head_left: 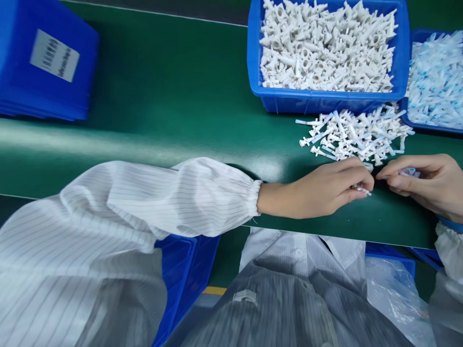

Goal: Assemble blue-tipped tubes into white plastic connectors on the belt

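- White part, small: in L hand, btwn thumb & fingers, one end poking out to the R; just above green surface, near its front edge.
- L hand: nearly closed, fingers curled, pinch grip on white part. Palm side hidden.
- R hand: partly closed, thumb & index tips close together, has clear-blue pieces held in the fingers; exact no. can't tell.
- Hands face each other, fingertips near but apart, small gap btwn.
- Loose pile of white pcs w/ pale blue tubes: on surface, just beyond both hands, in front of big blue bin.
- Big blue bin: on surface, heaped w/ white fittings.
- 2nd blue bin: R of big one, just beside it, full of clear/blue pcs, partly cut off by view.
- Blue bin stack: far L on surface, white label w/ barcode, text too blurred to read.
- Worker: striped L sleeve, elastic cuff; blue band at R wrist.
- Below surface edge: more blue bins on L, clear plastic bag on R.
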### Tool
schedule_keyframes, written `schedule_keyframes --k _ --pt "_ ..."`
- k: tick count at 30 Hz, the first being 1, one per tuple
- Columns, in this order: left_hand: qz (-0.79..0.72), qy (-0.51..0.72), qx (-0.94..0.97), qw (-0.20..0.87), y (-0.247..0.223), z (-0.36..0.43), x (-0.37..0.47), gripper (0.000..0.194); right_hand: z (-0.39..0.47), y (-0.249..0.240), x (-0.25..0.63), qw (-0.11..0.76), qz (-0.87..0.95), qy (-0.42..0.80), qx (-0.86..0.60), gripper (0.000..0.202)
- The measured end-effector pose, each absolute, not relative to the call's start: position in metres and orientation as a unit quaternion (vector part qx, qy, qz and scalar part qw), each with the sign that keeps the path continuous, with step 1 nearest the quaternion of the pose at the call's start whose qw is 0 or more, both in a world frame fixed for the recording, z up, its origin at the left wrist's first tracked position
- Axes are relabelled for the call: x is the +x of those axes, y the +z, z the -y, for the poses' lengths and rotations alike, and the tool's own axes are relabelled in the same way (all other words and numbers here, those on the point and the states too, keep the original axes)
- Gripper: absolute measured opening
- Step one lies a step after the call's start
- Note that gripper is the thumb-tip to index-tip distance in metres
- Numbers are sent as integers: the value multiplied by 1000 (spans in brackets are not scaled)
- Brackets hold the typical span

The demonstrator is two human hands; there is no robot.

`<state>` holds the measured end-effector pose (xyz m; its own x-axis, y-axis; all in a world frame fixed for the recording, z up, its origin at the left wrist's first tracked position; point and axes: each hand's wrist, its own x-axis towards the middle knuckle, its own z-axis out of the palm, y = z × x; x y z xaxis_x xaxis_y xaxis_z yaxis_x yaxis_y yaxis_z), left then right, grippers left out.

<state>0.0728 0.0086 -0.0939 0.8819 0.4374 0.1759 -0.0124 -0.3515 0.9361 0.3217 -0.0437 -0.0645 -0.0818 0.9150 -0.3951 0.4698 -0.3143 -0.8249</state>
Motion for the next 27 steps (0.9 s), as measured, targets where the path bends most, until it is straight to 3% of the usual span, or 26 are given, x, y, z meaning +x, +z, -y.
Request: schedule_keyframes --k 7,16,21,27 --pt "-154 238 758 588 -92 -5 72 4 42 -58 320 208 603 479 -603 33" --pt "-175 234 856 426 -94 -8 72 18 39 -50 314 180 733 470 -457 14" --pt "-153 157 903 369 -93 -11 73 27 42 -54 306 211 793 356 -448 12" --pt "-160 153 918 330 -94 -12 73 26 51 -59 298 209 856 221 -418 8"
